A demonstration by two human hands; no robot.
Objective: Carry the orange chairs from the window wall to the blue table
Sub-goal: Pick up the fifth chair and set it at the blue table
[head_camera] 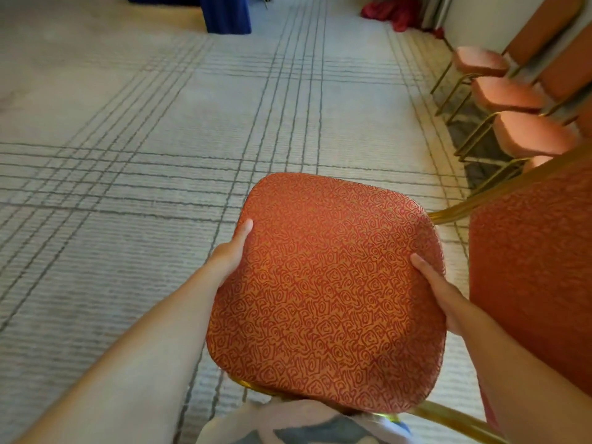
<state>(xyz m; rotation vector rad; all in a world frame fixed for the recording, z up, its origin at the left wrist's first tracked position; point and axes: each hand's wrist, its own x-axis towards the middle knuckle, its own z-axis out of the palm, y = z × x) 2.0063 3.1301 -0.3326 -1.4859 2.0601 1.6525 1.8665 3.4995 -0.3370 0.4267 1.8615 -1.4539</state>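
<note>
An orange chair (330,283) with a swirl-patterned seat and gold frame is lifted in front of me, its seat facing up and its backrest to the right. My left hand (229,254) grips the seat's left edge, thumb on top. My right hand (442,293) grips the right edge, fingers tucked under. Several more orange chairs (525,133) stand in a row along the wall at the right. The blue table's cloth (226,12) hangs at the far top, left of centre.
Pale carpet with grey crossing lines (160,123) stretches ahead toward the blue cloth. A red heap of fabric (394,11) lies by the far wall at the top right.
</note>
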